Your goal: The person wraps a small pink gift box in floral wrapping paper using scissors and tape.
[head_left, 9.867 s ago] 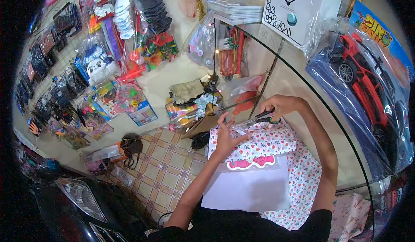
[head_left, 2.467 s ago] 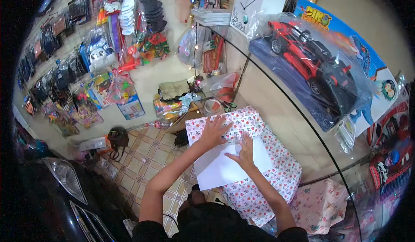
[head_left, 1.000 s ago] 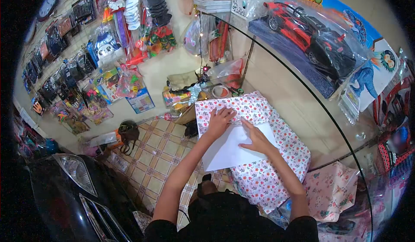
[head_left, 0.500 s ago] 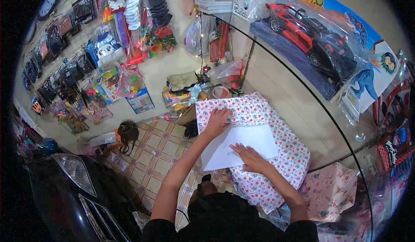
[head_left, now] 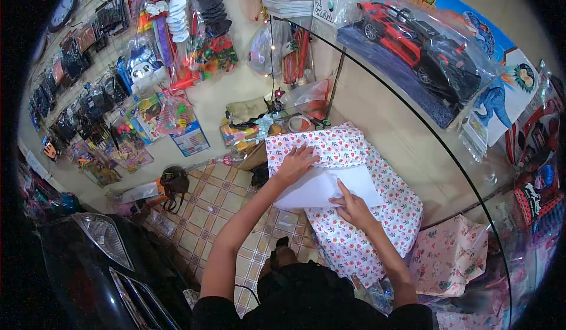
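Observation:
Floral wrapping paper (head_left: 389, 206), white with red and purple flowers, covers a bulky shape in front of me. Across it lies a plain white paper flap (head_left: 306, 190), its near edge running roughly straight. My left hand (head_left: 299, 164) rests flat, fingers spread, on the folded floral strip above the flap. Over the flap's near edge is my right hand (head_left: 354, 209). Its index finger points forward on the white surface, the thumb sits apart from it, and the other fingers curl under, partly hidden.
A glass-topped counter edge (head_left: 413, 106) curves along the right, with a boxed red toy car (head_left: 407, 47) on top. A pink floral package (head_left: 451, 256) sits at lower right. A black motorbike (head_left: 112, 265) stands at left. Packaged goods (head_left: 147, 65) hang on the wall.
The white flap's near edge has moved up, away from me, and lies straighter. My right hand has gone from flat fingers to a pointing index finger. My left hand stays nearly in place.

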{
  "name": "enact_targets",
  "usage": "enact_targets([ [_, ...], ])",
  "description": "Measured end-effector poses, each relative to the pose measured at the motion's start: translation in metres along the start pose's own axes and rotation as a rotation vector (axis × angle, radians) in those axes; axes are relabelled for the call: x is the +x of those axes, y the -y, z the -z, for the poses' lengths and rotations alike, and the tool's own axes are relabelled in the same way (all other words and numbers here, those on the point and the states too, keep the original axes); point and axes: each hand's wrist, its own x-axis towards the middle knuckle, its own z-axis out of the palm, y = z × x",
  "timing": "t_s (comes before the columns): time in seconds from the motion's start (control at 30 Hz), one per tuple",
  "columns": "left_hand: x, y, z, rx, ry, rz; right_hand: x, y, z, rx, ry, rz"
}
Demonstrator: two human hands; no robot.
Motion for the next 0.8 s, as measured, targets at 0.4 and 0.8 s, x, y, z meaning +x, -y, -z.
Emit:
enact_targets([
  [0.4, 0.001, 0.013, 0.032, -0.179, 0.180, -0.047, 0.031, 0.021, 0.044, -0.138, 0.061, 0.041],
  [0.8, 0.030, 0.036, 0.063, -0.499, 0.679, 0.283, 0.103, 0.025, 0.073, -0.260, -0.091, 0.207],
])
